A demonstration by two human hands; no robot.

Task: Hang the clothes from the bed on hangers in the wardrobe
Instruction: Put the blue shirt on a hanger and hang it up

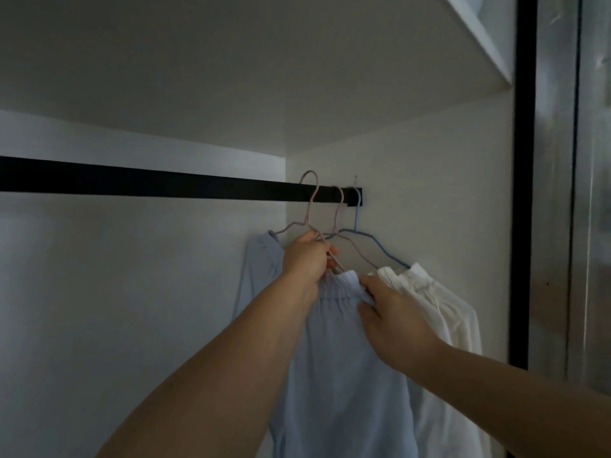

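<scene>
The left hand (305,256) grips a pink hanger (310,206) hooked on the black rail (148,183) above it. The right hand (390,312), just beside, pinches the collar of the pale blue shirt (337,375) on that hanger. White shirts (439,312) hang right of both hands.

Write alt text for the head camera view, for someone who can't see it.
Two hands hang a pale blue garment on a pink hanger at a black wardrobe rail: the left hand grips the hanger, the right hand pinches the garment's collar. White clothes hang beside it on the right.
</scene>
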